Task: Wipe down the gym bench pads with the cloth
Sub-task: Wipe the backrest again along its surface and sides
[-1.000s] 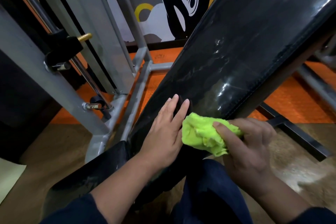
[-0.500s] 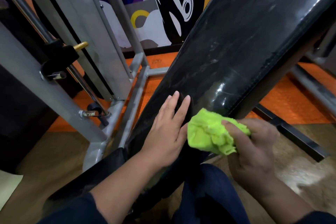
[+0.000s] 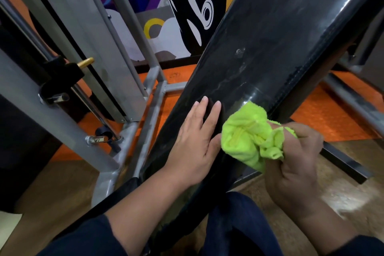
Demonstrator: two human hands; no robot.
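The left hand point(image 3: 195, 141) lies flat, fingers straight, on the near end of the black bench pad point(image 3: 276, 48), apparently bracing it. The right hand point(image 3: 295, 164) grips the bunched green cloth point(image 3: 247, 133) against the pad's right edge, placed to wipe the smeared surface beyond.

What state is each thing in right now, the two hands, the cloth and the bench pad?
left hand: open, flat, resting on the pad.
right hand: fingers curled round the cloth.
cloth: bunched up, pressed against the pad's lower part.
bench pad: tilted, glossy black, streaked with smears.
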